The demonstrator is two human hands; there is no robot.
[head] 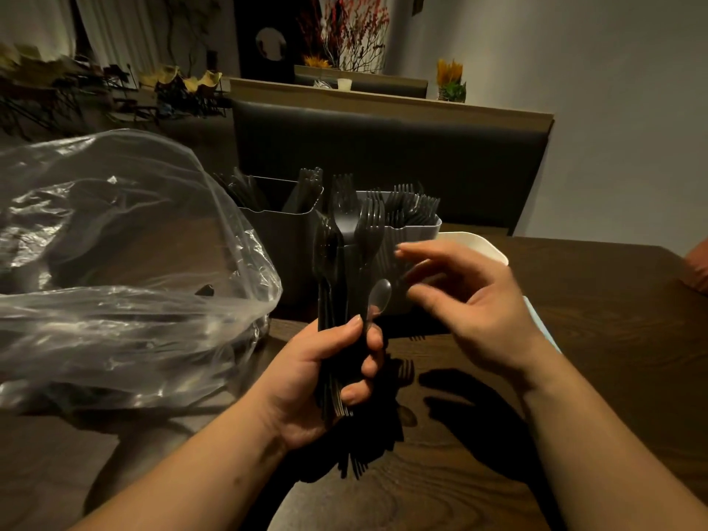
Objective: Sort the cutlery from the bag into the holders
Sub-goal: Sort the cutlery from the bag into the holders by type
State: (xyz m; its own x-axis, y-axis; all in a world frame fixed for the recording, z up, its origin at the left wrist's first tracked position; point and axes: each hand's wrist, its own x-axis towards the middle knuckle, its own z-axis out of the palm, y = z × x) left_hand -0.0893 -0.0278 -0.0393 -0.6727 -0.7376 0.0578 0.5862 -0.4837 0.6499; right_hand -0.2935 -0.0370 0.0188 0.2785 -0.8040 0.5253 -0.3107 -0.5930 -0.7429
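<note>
The left hand (325, 381) grips an upright bundle of black cutlery (339, 258) in front of the white holder (421, 231), with the right hand (471, 312) loose-fingered just beside it.

Forks you hold (346, 216): glossy black.
Small spoon among them (380, 295): clear, colourless.
Bag beside you (115, 243): transparent with white glints.
Left holder (285, 243): grey.
Right holder (415, 234): white, vertically ribbed.
Tabletop (613, 331): dark brown wood grain.

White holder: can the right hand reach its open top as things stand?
Probably yes. The right hand is open, empty and hovers just in front of the white holder; the cutlery bundle gripped by the left hand stands off to one side, not between them.
</note>
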